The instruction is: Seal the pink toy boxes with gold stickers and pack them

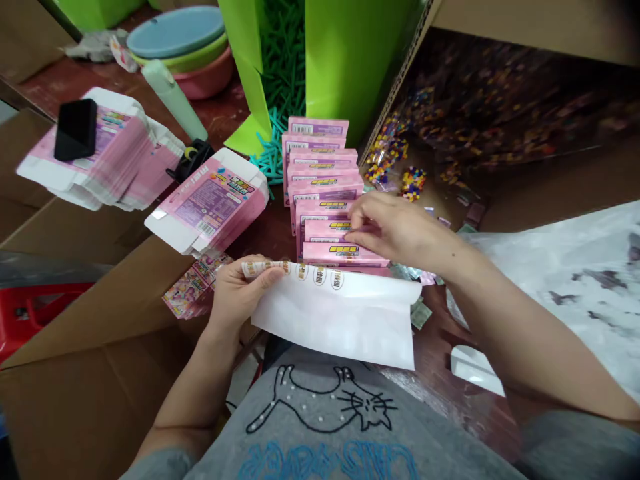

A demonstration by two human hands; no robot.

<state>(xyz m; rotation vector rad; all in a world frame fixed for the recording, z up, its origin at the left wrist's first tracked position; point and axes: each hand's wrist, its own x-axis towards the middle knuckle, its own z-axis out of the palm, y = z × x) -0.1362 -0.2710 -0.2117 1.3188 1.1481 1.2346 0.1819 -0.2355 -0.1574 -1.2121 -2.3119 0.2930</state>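
Note:
A white sheet of round stickers [333,320] hangs across my lap, its left end pinched between the thumb and fingers of my left hand [245,290]. Oval stickers with dark print run along the sheet's top edge. Just beyond it stands a row of pink boxes [325,210], one behind another. My right hand [385,223] is at the right side of the nearer boxes, thumb and fingertips drawn close together against a box. Whether a small sticker sits in those fingertips is too small to make out.
Flattened pink cartons [210,200] are stacked at left, with a phone [75,130] on another stack. Colourful basins [177,40] stand behind. A green box [285,60] holds teal sticks. A large carton [525,100] with small coloured pieces occupies the right.

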